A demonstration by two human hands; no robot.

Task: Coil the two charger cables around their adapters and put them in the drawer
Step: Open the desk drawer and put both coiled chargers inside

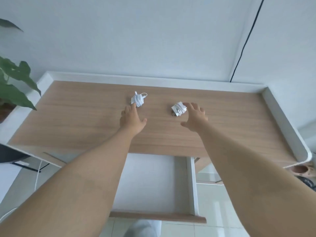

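Two white chargers lie on the wooden desk, each with its cable coiled around its adapter. The left charger has a short cable end sticking out to the right. My left hand is flat above the desk, fingers apart, its fingertips just touching that charger's near edge. The right charger lies further right. My right hand hovers beside it with spread fingers, fingertips at its right side, not closed on it. Below the desk front, the white drawer is pulled open and looks empty.
A raised white rim borders the desk's back and sides. A green plant stands at the left edge. A black cable runs down the wall at the right. The drawer's wooden front is nearest me.
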